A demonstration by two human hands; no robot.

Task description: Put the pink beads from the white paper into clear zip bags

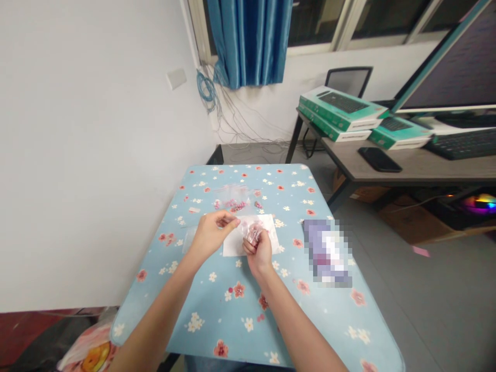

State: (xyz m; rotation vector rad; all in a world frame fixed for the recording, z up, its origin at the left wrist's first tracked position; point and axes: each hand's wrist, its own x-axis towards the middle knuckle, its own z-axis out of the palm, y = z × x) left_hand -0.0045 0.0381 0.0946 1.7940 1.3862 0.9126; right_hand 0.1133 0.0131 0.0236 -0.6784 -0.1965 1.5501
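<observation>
Head view: right hand [259, 252] clenches a clear bag of pink beads [251, 230], left hand [212, 235] pinched beside.

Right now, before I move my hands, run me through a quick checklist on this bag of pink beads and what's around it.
Right hand has the small clear plastic bag in its fingers: ok.
Left hand has something small in its pinch: cannot tell.
White sheet lies flat under the hands: ok.
Pink beads beyond the sheet are contained, not loose: cannot tell, too blurred.
Pixelated object on the blue floral tablecloth sits apart from both hands: ok.
</observation>
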